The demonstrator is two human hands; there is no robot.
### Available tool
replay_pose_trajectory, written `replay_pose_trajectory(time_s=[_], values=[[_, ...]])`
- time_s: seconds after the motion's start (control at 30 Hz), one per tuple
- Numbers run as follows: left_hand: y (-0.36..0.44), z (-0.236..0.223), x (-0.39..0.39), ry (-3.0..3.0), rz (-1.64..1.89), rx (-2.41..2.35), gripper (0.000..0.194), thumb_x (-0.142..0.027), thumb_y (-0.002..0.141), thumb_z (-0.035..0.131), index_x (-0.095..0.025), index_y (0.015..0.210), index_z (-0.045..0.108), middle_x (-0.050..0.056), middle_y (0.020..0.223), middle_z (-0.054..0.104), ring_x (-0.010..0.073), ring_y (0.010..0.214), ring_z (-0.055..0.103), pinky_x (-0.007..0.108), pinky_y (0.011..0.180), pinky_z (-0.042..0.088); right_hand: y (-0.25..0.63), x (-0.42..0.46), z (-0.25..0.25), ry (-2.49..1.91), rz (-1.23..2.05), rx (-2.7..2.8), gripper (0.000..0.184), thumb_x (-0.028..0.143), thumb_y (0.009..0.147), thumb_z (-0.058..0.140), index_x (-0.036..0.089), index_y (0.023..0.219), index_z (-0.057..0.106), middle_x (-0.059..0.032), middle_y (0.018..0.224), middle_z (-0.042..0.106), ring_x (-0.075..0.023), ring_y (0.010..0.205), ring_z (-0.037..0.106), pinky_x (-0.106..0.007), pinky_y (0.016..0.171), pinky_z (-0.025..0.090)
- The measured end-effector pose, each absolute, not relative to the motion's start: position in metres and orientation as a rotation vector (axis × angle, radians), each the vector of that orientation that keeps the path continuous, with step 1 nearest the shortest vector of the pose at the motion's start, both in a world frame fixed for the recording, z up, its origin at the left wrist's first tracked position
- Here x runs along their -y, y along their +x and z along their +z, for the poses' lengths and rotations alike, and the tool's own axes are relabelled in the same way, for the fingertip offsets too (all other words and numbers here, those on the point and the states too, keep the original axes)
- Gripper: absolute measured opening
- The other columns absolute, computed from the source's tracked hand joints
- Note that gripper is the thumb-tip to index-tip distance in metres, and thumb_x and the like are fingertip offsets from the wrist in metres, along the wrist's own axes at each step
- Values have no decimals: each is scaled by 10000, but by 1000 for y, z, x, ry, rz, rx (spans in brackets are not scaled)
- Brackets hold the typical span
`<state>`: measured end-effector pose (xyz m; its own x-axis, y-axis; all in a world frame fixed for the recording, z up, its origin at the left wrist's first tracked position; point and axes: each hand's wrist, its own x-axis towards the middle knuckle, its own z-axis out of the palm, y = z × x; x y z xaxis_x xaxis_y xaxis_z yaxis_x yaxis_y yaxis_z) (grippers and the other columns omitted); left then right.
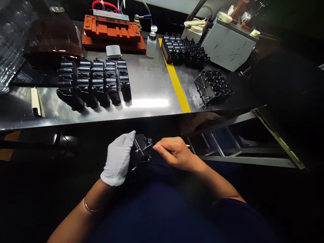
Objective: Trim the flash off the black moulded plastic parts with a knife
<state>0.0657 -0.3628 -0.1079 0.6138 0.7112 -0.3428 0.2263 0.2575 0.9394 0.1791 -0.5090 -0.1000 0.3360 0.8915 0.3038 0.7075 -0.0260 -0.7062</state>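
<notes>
My left hand point(118, 158), in a white glove, is wrapped round a black plastic moulded part point(141, 148) held over my lap, below the table's front edge. My bare right hand point(174, 152) is pinched on a thin pale tool point(187, 145) whose tip is hidden; its fingertips touch the part's right side. On the steel table point(152, 91) lie neat rows of similar black parts point(95, 82).
More black parts are heaped point(186, 50) right of a yellow tape line point(176, 81), with another cluster point(212, 87) nearer the edge. An orange fixture point(112, 32), a small white bottle point(152, 42) and a grey box point(227, 44) stand at the back. A metal frame point(253, 148) is at my right.
</notes>
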Motion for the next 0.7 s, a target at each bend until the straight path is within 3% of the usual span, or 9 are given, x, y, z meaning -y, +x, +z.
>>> replay_pose_trajectory(time_s=[0.2, 0.3, 0.37, 0.5, 0.6, 0.7], values=[[59, -113, 372, 1350, 496, -889, 325, -504, 721, 705, -185, 663, 679, -17, 614, 632, 126, 580, 546, 221, 537, 450, 187, 515, -94, -1642, 665, 1439, 418, 324, 972, 448, 130, 622, 567, -6, 570, 554, -66, 508, 466, -191, 503, 366], [56, -118, 374, 1416, 616, -860, 333, -510, 716, 709, -184, 656, 676, -10, 618, 640, 135, 591, 555, 241, 569, 459, 189, 517, -97, -1429, 816, 1455, 473, 418, 984, 408, 126, 650, 572, -11, 558, 545, -67, 488, 468, -192, 482, 374], [55, -120, 374, 1411, 669, -844, 339, -517, 722, 704, -184, 670, 675, -6, 638, 650, 141, 605, 568, 251, 588, 467, 189, 518, -100, -1374, 733, 1456, 480, 422, 999, 362, 126, 696, 586, -28, 583, 570, -78, 507, 501, -198, 490, 394], [56, -122, 371, 1388, 667, -847, 343, -527, 732, 695, -185, 711, 679, 4, 698, 683, 152, 645, 602, 263, 627, 485, 185, 516, -103, -1555, 240, 1569, 472, 502, 971, 396, 139, 733, 581, -23, 593, 553, -100, 538, 486, -227, 513, 372], [57, -121, 371, 1437, 663, -864, 363, -544, 723, 692, -182, 696, 675, 8, 686, 684, 157, 644, 605, 266, 631, 489, 181, 513, -101, -1710, -39, 1695, 580, 677, 871, 432, 148, 667, 554, -5, 570, 490, -106, 530, 420, -246, 494, 292], [57, -121, 371, 1459, 650, -855, 358, -541, 727, 690, -184, 691, 679, 5, 669, 678, 154, 634, 593, 261, 616, 481, 180, 511, -98, -1751, -81, 1796, 599, 668, 872, 442, 166, 546, 465, 24, 534, 399, -91, 507, 344, -251, 485, 217]])
